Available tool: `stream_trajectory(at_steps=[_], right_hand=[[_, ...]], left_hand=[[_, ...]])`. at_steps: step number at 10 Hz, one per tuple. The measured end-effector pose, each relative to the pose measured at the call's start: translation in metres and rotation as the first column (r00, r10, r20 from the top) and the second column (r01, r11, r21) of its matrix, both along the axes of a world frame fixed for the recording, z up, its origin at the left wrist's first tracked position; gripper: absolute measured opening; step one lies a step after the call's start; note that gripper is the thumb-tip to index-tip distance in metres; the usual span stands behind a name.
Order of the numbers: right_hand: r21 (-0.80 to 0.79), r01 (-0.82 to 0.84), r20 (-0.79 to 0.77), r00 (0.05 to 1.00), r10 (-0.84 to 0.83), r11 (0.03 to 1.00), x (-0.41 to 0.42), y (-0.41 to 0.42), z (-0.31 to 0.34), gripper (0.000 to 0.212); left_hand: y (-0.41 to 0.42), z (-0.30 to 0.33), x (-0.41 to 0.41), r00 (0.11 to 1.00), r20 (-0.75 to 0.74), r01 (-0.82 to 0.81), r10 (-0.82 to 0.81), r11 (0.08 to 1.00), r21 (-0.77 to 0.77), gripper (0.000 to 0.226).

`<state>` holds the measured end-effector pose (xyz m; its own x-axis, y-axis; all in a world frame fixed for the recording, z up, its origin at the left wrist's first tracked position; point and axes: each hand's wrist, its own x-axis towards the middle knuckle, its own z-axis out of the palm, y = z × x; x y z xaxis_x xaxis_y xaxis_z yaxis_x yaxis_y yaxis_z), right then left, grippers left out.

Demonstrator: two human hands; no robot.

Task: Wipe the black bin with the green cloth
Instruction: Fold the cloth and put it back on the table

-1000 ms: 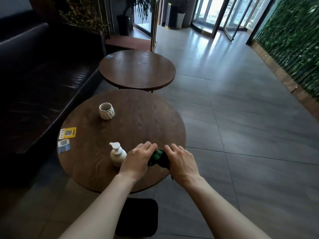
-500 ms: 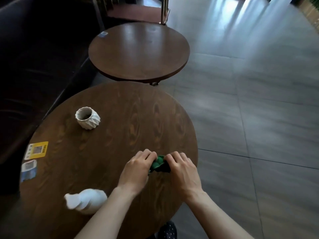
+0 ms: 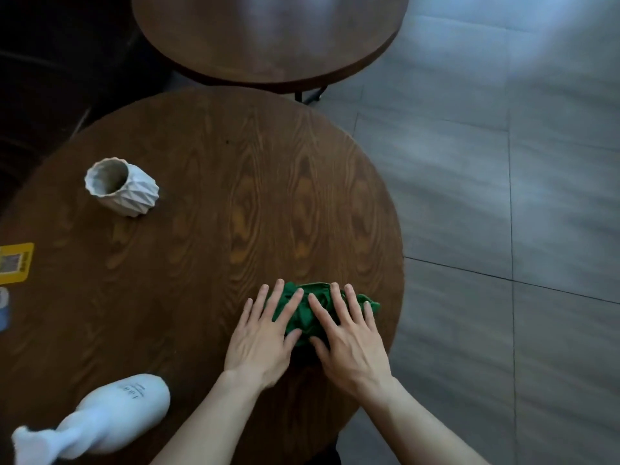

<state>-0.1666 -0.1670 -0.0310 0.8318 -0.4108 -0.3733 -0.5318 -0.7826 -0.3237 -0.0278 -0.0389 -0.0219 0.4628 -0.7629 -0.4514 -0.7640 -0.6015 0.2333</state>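
**Both hands flat on the green cloth**

Dark wood grain fills the round counter [image 3: 208, 203], and near its right edge lies the green cloth [image 3: 313, 310], bunched and crumpled. The left hand [image 3: 265, 333] and the right hand [image 3: 349, 337] both rest palm-down on it, fingers spread and laid flat, with the cloth showing between them and past the fingertips. Half a second ago both hands were pinching the cloth between curled fingers; now they are opened out and pressing it to the wood. The view has also tipped further down and closer, so the counter takes up more of the frame. No black bin can be made out.

Around the cloth, 1 white pump bottle [image 3: 110, 417] sits at the near left, blurred, well apart from the hands. 1 white faceted cup [image 3: 124, 187] stands upright at the far left. At the left edge lie 1 yellow card [image 3: 15, 261] and part of 1 pale card [image 3: 3, 308] just below it. Beyond stands a 2nd round counter [image 3: 268, 38], bare, with grey floor tiles [image 3: 503, 196] to the right and a dark sofa [image 3: 67, 62] at the left. Nothing lies between the hands and the cloth.
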Motion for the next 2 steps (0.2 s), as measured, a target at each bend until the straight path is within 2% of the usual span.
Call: stream_trajectory(at_steps=[2], right_hand=[[-0.034, 0.011, -0.029, 1.000, -0.012, 0.999, -0.0062, 0.0003, 0.0056, 0.081]], left_hand=[[0.0123, 0.0094, 0.0023, 1.000, 0.016, -0.005, 0.005, 1.000, 0.005, 0.076]])
